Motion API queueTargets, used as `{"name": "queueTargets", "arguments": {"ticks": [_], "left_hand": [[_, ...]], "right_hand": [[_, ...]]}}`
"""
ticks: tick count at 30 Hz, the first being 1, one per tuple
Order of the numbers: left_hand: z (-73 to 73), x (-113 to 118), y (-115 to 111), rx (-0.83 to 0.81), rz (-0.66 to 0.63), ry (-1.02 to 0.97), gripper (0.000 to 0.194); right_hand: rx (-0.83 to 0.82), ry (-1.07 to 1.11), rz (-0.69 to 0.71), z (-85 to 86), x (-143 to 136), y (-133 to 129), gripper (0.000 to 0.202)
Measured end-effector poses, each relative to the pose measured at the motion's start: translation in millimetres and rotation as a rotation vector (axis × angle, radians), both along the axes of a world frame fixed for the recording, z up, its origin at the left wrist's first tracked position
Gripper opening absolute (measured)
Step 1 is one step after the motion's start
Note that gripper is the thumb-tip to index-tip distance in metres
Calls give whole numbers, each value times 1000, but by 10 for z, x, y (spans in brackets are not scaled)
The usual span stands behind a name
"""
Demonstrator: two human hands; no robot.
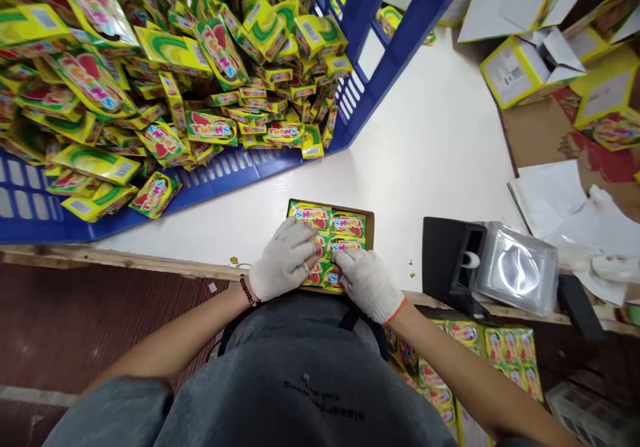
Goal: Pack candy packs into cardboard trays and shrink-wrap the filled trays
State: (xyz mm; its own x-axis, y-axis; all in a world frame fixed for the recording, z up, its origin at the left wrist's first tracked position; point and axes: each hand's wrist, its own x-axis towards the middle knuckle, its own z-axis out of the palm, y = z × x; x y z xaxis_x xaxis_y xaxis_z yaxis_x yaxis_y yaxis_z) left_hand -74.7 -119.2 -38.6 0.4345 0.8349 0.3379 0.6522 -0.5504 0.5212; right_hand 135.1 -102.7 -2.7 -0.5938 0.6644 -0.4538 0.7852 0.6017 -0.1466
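A shallow cardboard box (370, 232) stands on the white table close to my body, with several yellow-green packs (349, 223) printed with watermelon in it. My left hand (285, 260), in a white knitted glove, lies over the left side of the box, its fingers stretched across the packs. From the right, my gloved right hand (369, 281) rests its bent fingers on the packs near the box's lower right. Neither hand lifts a pack. The packs under my fingers are partly hidden.
A big blue plastic crate (345, 130) heaped with loose packs (215, 127) fills the upper left. At right, a black tape dispenser (453, 260) stands beside a clear plastic case (517, 267). Yellow cartons (510, 73) and torn white paper (555, 187) lie farther right. Filled boxes (513, 350) sit below the table edge.
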Motion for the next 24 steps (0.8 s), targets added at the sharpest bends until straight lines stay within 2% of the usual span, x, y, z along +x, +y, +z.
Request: {"name": "queueTargets", "arguments": {"ticks": [3, 5, 7, 8, 11, 13, 15, 17, 19, 21, 24], "left_hand": [[33, 24, -60, -36, -77, 165, 10], [56, -19, -77, -29, -100, 202, 8], [80, -158, -34, 4, -46, 176, 10], [97, -272, 21, 22, 25, 156, 12], [168, -750, 351, 44, 371, 201, 18], [224, -1101, 673, 22, 593, 370, 23], [272, -1399, 995, 20, 660, 411, 33], [294, -1603, 1245, 8, 664, 430, 40], [288, -1691, 1383, 7, 663, 427, 37], [278, -1650, 1398, 45, 695, 392, 40], [328, -1344, 1206, 116, 692, 329, 42]], "right_hand": [[104, 30, -36, -89, 60, -57, 21], [174, 69, -61, -87, 95, -75, 18], [155, 51, -42, -30, 105, -83, 14], [100, 8, -7, 10, 95, -86, 13], [-86, -177, 118, 114, -16, -94, 23], [-136, -275, 141, 149, -125, -82, 30], [-169, -314, 142, 168, -209, -38, 32], [-226, -306, 126, 185, -231, 38, 26], [-292, -211, 86, 195, -185, 130, 19], [-312, 20, -16, 189, -106, 216, 16], [-253, 521, -329, 141, -45, 313, 12]]}}
